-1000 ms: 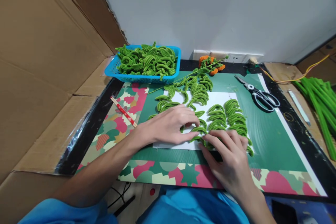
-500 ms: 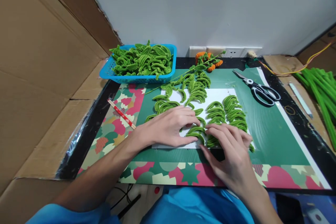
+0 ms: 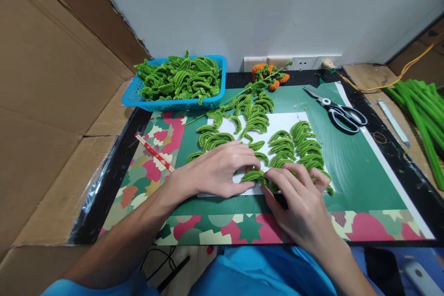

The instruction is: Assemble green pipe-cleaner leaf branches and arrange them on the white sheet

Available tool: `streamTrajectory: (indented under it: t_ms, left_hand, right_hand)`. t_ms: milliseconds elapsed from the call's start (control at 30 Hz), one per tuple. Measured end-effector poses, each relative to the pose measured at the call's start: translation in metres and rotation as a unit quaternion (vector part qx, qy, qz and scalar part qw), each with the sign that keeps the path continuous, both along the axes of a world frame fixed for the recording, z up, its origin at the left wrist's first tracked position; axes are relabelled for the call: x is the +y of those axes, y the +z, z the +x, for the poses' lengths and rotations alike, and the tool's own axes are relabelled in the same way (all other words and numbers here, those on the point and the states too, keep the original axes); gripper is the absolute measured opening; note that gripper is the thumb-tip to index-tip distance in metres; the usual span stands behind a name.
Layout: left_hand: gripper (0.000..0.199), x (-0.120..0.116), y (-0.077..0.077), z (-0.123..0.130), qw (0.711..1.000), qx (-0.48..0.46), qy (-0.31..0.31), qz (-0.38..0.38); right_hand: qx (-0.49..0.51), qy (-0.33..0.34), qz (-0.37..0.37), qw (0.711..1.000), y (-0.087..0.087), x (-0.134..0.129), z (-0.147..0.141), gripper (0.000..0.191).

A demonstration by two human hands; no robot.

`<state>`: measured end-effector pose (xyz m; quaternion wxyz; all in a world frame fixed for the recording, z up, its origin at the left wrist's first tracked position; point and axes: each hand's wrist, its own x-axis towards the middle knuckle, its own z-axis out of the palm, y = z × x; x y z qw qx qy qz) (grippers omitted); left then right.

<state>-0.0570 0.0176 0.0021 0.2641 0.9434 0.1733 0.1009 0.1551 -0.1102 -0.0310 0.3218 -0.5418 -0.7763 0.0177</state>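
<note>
Curved fuzzy green leaf pieces lie in clusters on a white paper sheet point(image 3: 277, 122). One small green piece point(image 3: 254, 176) rests between my two hands near the sheet's front edge. My left hand point(image 3: 227, 169) is on its left, thumb and fingers apart around its end, holding nothing. At its right end, my right hand point(image 3: 300, 194) has thumb and index finger close together on the tip, with the other fingers curled over the neighbouring pieces. Rows of green pieces point(image 3: 307, 143) stand right of centre. The sheet lies on a green mat point(image 3: 360, 171).
Behind on the left is a blue basket point(image 3: 173, 104) heaped with green pieces. Black-handled scissors point(image 3: 338, 111) lie at the right, chopsticks in a red wrapper point(image 3: 154, 152) at the left. An orange-flowered stem point(image 3: 270, 78) lies at the back; green stems point(image 3: 421, 115) are far right.
The green pieces between my hands now sit closer together as one narrow bunch. My right thumb and index finger have moved slightly. The whole view has shifted a little.
</note>
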Motion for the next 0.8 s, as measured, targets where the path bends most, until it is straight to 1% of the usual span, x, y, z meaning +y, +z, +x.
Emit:
streamTrajectory:
  t_ms: [233, 600, 800]
  left_hand:
    - [0.015, 0.0, 0.002, -0.001, 1.0, 0.011, 0.0, -0.004]
    - [0.007, 0.0, 0.009, -0.002, 1.0, 0.024, -0.008, -0.007]
    - [0.012, 0.002, 0.01, -0.003, 0.999, 0.032, -0.013, -0.029]
  right_hand:
    - [-0.024, -0.008, 0.004, 1.0, -0.001, 0.0, -0.001, 0.015]
    - [-0.006, 0.009, 0.015, 1.0, -0.003, 0.002, -0.001, 0.012]
    - [-0.005, 0.015, 0.011, 1.0, -0.004, 0.002, -0.001, 0.015]
